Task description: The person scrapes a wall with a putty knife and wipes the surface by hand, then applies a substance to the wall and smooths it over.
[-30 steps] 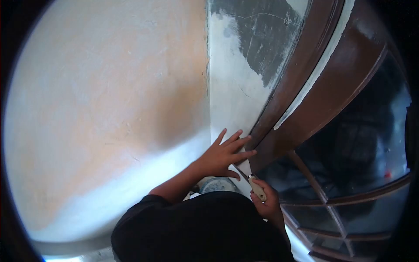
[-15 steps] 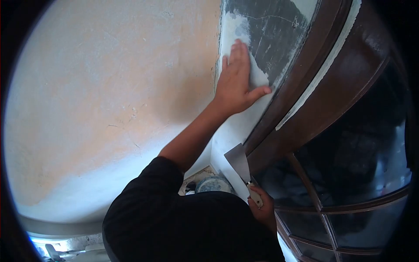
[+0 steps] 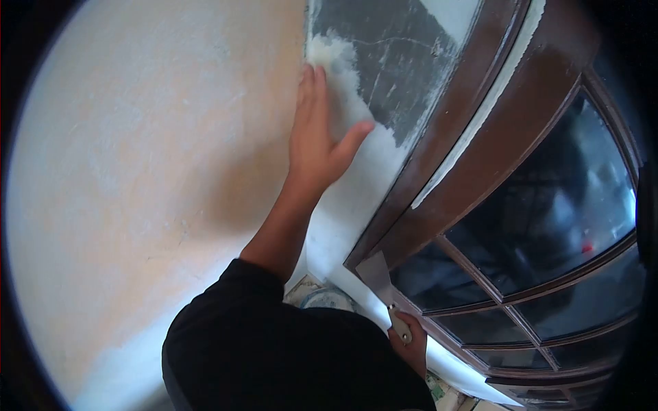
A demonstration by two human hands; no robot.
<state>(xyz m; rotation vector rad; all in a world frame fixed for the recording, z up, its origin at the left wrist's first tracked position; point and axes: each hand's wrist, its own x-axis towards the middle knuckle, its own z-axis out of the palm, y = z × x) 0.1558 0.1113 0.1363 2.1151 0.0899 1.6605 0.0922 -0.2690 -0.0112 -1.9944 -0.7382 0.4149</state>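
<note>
Left hand (image 3: 319, 133) open, palm flat on white-plastered reveal strip (image 3: 343, 205) beside dark brown wooden window frame (image 3: 473, 130). Right hand (image 3: 411, 346) low, fist closed round cream handle of flat steel putty knife (image 3: 380, 284); blade against frame's lower corner. Grey round bucket (image 3: 325, 298) below.

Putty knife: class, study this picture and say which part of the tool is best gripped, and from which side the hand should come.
Grip the pale handle, probably from below, as the right hand does. The putty knife points up toward the brown window frame, so its flat metal blade, thin and broad, should stay free. The left hand rests flat on the white-patched wall strip.
</note>
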